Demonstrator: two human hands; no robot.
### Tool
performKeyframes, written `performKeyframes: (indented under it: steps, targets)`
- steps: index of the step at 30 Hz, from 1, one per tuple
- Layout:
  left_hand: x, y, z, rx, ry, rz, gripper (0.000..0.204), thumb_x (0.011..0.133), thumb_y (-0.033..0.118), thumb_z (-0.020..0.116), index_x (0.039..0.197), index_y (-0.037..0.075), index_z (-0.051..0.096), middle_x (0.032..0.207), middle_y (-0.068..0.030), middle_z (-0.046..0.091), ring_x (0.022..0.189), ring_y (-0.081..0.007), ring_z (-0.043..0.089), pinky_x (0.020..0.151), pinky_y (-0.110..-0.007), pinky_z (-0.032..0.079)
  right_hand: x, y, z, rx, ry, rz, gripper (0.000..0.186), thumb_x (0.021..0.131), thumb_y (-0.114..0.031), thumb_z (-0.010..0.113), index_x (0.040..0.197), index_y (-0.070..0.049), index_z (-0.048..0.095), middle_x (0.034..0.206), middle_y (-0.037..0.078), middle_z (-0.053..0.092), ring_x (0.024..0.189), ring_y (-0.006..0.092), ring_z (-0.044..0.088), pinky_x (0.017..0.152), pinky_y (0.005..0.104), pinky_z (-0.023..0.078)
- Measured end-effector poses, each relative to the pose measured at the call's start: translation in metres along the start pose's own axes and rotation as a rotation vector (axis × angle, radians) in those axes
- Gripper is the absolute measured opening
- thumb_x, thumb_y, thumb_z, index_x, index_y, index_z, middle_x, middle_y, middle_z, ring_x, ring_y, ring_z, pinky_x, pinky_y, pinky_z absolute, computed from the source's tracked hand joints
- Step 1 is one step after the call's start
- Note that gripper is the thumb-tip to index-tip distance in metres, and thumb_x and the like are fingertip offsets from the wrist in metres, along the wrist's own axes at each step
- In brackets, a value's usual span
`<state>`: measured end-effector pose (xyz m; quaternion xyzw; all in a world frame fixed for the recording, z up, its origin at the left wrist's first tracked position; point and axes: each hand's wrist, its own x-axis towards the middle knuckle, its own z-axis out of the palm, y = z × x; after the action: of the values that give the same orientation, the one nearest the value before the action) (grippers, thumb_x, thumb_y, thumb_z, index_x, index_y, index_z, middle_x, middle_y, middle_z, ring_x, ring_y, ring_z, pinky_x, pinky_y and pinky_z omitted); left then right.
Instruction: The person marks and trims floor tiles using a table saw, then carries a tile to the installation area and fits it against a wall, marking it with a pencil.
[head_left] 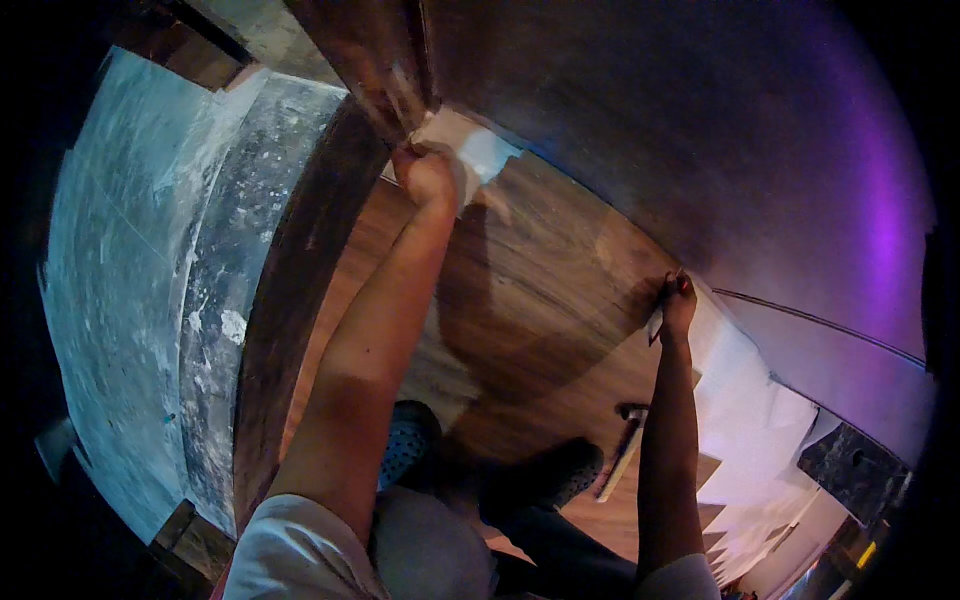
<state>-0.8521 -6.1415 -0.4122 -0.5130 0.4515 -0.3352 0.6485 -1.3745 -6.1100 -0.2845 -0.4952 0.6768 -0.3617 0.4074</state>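
Observation:
My left hand reaches far forward to the corner where the dark upright trim meets the floor. Its fingers curl downward there, and whatever they grip is hidden behind the back of the hand. My right hand is closed low beside the wall's foot, at the right edge of the brown wood-look planks. A small thin piece shows beside its fingers, too dark to name. Nearer me, a hammer with a dark head and pale handle lies on the planks, left of my right forearm.
A dark smooth wall panel rises along the far right side. White underlay with stepped plank ends lies at right. A dark board and speckled grey strip run along the left. My shoes rest on the planks.

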Motion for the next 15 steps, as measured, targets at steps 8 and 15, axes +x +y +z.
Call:
performKeyframes:
  steps: [8,15]
  targets:
    - [-0.002,-0.062,-0.034,2.542,0.66,1.383,0.028,0.093,0.024,0.063,0.107,0.002,0.072,0.108,-0.0137,0.076,0.093,-0.0273,0.074,0.077,-0.04,0.058,0.005,0.03,-0.021,-0.192,0.1,0.069,0.026,0.101,-0.03,0.065,0.097,-0.004,0.066,0.082,-0.001,0.06,0.076,0.0113,0.051,0.068,0.0295,0.043]
    - [0.003,-0.08,-0.013,2.585,1.014,1.377,0.028,0.085,0.031,0.077,0.096,0.005,0.075,0.099,-0.0129,0.078,0.09,-0.0264,0.077,0.072,-0.037,0.061,0.004,0.025,-0.016,-0.221,0.065,0.055,0.029,0.101,-0.032,0.066,0.103,-0.004,0.067,0.082,0.0,0.062,0.077,0.0118,0.054,0.071,0.029,0.045]
